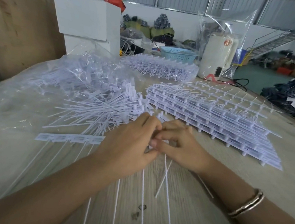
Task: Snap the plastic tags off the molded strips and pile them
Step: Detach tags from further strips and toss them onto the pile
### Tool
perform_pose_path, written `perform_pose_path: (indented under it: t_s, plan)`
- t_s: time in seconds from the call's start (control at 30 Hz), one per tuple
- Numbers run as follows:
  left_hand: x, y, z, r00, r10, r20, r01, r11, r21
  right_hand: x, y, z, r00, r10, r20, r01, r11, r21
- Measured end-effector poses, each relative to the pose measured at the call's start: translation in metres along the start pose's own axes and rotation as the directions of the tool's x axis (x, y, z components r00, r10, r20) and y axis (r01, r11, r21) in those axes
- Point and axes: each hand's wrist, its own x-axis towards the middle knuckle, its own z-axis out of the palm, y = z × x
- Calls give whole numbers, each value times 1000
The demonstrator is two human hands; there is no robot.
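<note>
Both hands meet over the tabletop (pixel 195 218), just in front of the pile of loose tags (pixel 95 109). The left hand (pixel 130 143) and the right hand (pixel 178 144) have their fingers curled in toward each other and pinch the near end of a molded strip (pixel 70 138), whose flat white heads run off to the left of the hands along the tabletop while its thin tails trail back toward the person. Exactly which tag sits between the fingertips is hidden by the knuckles. The plastic looks very light and thin: the heads are small stiff plates, and the tails are long, whippy filaments that bend easily and would tangle if raked. The joints between tag and runner seem made to break, so a short twist or bend close to the joint should free a tag, while pulling on a tail would likely only flex it. The best hold is judged to be on the flat head, thumb and forefinger on either face, with the other hand bracing the runner right beside it. The smooth surface may slip under dry fingers. To the right of the pile, a stack of unbroken strips (pixel 216 116) lies flat, and behind the pile a clear plastic bag (pixel 41 81) holds more pieces.
</note>
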Motion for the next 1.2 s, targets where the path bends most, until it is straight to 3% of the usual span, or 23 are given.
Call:
perform_pose_path:
  t_s: [0.07,0.23,0.37,0.6,0.73,0.83,0.97,1.2]
  plan:
    - [-2,0,-3,999,6,44,-8,1000,28,0,4,-5,1000,-6,-17,7,995,101]
    - [-2,-5,-11,996,-28,81,21,996,81,0,7,-12,986,158,-52,-137,948,289]
    - [0,-7,-10,998,-27,56,21,995,102,-1,3,-11,994,107,-3,-100,939,329]
    - [2,-17,-4,997,-44,66,43,999,4,-1,6,-10,992,-90,-91,108,969,221]
    - [4,-16,-3,993,-78,91,99,962,-256,0,12,-10,988,-99,-120,115,985,128]
    - [4,-15,-5,997,-71,36,79,944,-321,-1,13,-11,994,3,-106,31,947,320]
    - [4,-12,-8,999,-36,-16,26,911,-411,0,13,-8,986,138,-96,-46,773,633]
    - [5,-8,-7,996,-7,-88,-35,881,-472,1,13,-8,990,128,-56,-41,647,761]
